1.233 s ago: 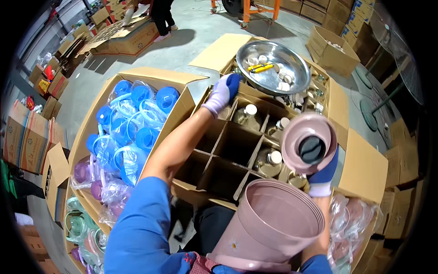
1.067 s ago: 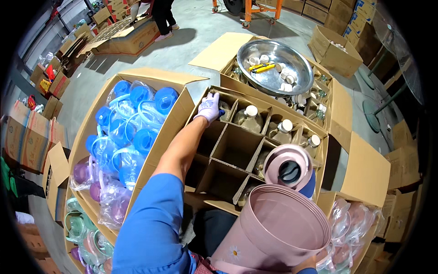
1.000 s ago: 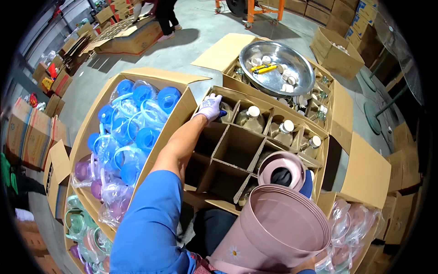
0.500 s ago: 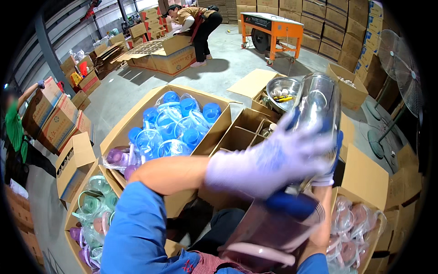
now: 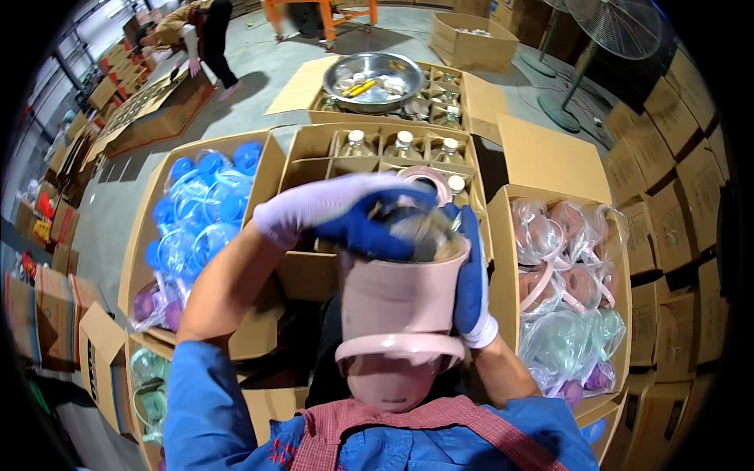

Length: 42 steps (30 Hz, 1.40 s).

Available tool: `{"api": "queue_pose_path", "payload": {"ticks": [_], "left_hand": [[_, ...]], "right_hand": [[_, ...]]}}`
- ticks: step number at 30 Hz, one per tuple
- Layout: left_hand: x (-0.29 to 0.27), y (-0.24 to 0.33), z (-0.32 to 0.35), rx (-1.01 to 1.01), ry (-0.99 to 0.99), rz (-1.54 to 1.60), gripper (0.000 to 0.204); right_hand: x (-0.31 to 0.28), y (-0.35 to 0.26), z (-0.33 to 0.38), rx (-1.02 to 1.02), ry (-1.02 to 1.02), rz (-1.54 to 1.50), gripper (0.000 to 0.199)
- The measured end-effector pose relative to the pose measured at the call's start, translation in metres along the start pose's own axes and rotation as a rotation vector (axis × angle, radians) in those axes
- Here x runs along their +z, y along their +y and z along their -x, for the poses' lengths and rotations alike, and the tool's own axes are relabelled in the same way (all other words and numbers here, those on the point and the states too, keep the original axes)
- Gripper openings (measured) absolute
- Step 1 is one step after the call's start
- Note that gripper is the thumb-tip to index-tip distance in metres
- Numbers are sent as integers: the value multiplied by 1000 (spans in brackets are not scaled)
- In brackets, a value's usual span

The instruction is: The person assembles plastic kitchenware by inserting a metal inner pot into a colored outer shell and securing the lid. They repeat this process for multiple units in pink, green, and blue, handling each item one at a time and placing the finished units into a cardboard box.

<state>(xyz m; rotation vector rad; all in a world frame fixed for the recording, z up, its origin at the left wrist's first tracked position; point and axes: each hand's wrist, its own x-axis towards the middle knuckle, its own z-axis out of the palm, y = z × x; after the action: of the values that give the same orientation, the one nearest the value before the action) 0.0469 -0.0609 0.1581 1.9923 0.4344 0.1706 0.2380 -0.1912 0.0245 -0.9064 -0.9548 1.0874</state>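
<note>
A pink thermos shell (image 5: 399, 294) with a curved handle stands against my lap, its open end pointing away from me. In that opening sits a silvery glass liner (image 5: 424, 231), mostly hidden and blurred by motion. My left hand (image 5: 365, 216), in a lilac and blue glove, curls over the liner from the left. My right hand (image 5: 471, 286), gloved the same way, grips the right side of the shell, with its fingertips by the rim. Just beyond my hands, a pink ring-shaped part (image 5: 428, 182) lies on the divided carton (image 5: 302, 149).
White-topped glass liners (image 5: 403, 145) stand in that carton. Behind it, a steel bowl (image 5: 375, 71) holds yellow tools. Bagged blue thermos parts (image 5: 200, 204) fill a left box; bagged pink and green ones (image 5: 561, 267) fill a right box. Another person (image 5: 208, 39) bends over a far carton.
The silvery liner has gone from raised at the right down into the pink shell's opening. Both hands and the shell have moved left to the middle. The view has swung right and down.
</note>
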Motion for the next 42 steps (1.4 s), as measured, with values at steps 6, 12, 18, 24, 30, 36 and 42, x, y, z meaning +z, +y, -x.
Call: {"api": "queue_pose_path", "payload": {"ticks": [6, 12, 18, 24, 30, 36, 42], "left_hand": [[-12, 16, -26, -214, -307, -564, 60], [-42, -102, -46, 105, 277, 391, 49], [11, -174, -108, -13, 743, 409, 53], [-74, -119, -54, 328, 633, -583, 60], [-20, -104, -90, 238, 669, 215, 63], [-23, -276, -69, -75, 1002, -455, 67], [-8, -322, -112, -61, 761, -605, 39]], "right_hand": [[-21, 40, -81, -20, 3, -266, 86], [-96, 170, -192, -172, -464, 1567, 66], [-38, 96, -224, -19, -191, 486, 49], [-90, -29, -203, 253, -216, -509, 56], [-46, 21, -217, 110, -300, -503, 44], [-82, 88, -166, 322, 30, -312, 33], [-73, 140, -158, 409, -8, -351, 34]]}}
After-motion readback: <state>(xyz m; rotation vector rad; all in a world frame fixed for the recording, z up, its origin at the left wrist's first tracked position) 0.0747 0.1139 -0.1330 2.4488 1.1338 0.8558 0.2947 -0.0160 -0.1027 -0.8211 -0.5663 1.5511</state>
